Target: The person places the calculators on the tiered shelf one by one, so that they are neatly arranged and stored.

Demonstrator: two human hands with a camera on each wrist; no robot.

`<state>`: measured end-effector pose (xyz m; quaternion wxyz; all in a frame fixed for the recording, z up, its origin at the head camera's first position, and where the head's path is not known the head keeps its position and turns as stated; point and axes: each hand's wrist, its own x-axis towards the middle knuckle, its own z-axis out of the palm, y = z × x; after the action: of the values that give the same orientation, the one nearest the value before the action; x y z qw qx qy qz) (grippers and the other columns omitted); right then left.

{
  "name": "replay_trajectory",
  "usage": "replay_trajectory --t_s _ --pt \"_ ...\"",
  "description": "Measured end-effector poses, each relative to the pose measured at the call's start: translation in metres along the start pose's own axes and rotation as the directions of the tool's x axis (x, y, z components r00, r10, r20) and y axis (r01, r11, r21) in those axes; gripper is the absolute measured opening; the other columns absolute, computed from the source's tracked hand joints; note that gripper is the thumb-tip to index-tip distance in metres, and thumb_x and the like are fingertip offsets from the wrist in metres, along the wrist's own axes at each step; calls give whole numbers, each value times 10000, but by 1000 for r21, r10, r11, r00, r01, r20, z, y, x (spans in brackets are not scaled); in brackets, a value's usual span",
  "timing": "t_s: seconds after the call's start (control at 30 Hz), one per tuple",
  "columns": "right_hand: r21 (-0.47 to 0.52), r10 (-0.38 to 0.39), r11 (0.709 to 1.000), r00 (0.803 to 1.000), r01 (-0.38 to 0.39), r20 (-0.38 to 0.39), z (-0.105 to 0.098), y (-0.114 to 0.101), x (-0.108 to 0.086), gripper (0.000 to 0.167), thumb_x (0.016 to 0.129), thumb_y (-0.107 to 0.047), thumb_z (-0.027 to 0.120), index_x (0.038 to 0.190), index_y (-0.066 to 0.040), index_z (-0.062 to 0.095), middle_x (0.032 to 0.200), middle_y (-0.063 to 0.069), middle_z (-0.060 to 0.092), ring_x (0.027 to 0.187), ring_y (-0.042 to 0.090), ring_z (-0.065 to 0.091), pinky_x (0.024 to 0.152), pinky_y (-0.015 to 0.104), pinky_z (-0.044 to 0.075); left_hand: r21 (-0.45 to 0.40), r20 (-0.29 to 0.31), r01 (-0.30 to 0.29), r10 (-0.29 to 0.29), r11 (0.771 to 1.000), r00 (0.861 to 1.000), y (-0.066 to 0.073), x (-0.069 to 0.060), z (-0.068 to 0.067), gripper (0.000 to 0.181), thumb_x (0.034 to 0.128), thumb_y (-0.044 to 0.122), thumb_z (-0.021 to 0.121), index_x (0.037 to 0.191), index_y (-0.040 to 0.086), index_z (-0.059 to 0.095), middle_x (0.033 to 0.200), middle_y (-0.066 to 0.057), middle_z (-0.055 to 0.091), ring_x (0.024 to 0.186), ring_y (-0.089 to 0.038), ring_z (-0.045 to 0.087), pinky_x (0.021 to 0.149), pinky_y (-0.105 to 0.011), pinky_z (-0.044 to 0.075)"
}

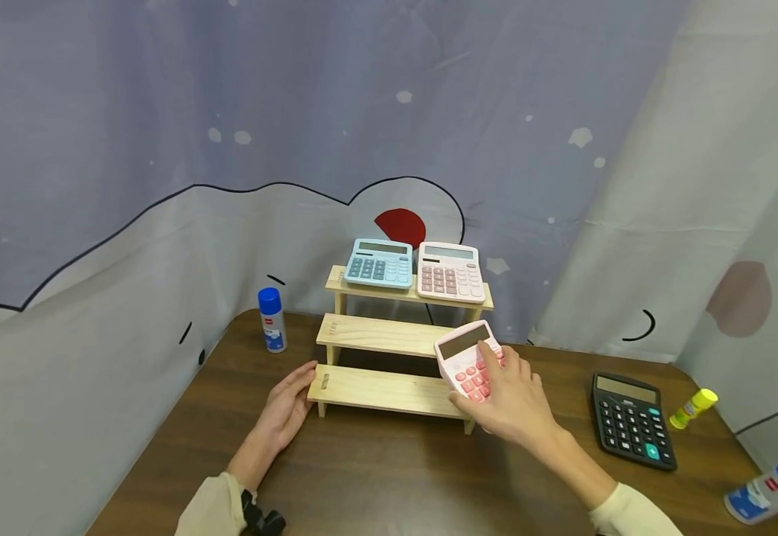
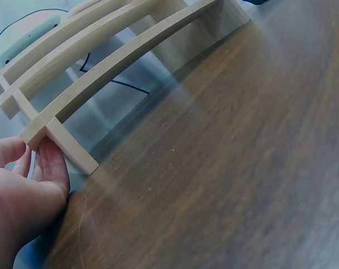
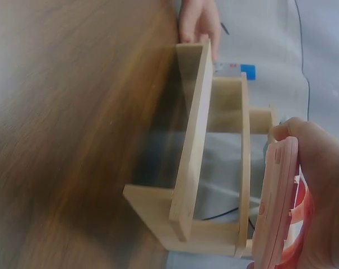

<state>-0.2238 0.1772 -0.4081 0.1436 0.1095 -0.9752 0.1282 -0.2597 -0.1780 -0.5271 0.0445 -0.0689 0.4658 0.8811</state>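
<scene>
A three-step wooden rack (image 1: pixel 375 390) stands on the table. My left hand (image 1: pixel 284 409) holds the left end of its lowest step; in the left wrist view the thumb and fingers (image 2: pixel 52 165) pinch that corner. A pink calculator (image 1: pixel 472 365) is gripped by my right hand (image 1: pixel 512 398), tilted, in front of the right end of the middle and lowest steps. In the right wrist view the pink calculator (image 3: pixel 275 204) appears edge-on beside the rack. On the top step lean a blue calculator (image 1: pixel 378 263) and a white-pink calculator (image 1: pixel 451 272), side by side.
A black calculator (image 1: pixel 632 420) and a yellow glue stick (image 1: pixel 693 408) lie to the right. One blue-capped bottle (image 1: pixel 272 321) stands behind left; another (image 1: pixel 772 490) is at the right edge. A patterned curtain (image 1: pixel 335 97) hangs behind the table.
</scene>
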Motion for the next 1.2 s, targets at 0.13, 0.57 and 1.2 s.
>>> replay_trajectory --t_s 0.13,0.57,1.2 --pt "-5 -12 1000 1000 12 4 3 -8 3 915 752 -635 703 1476 -147 431 1382 239 431 1192 440 468 896 580 412 0 3 -1 1 1000 1000 -1 0 1 518 1069 113 437 1544 -17 279 1570 -150 324 1088 4 598 929 -192 486" --pt "-52 -35 998 999 37 24 12 -50 24 949 733 -724 653 1473 -172 433 1359 254 453 1170 431 482 889 565 430 27 -2 -14 14 1000 1000 2 -1 0 515 1066 122 447 1538 -15 291 1510 -113 394 1083 9 593 915 -193 477" --pt "-83 -42 995 994 50 97 26 -97 51 956 738 -760 605 1485 -192 422 1304 237 469 1071 398 505 846 526 444 -36 -10 8 -9 999 1000 1 -1 -1 482 1046 105 498 1501 6 374 1218 34 616 1057 -26 626 898 -210 500"
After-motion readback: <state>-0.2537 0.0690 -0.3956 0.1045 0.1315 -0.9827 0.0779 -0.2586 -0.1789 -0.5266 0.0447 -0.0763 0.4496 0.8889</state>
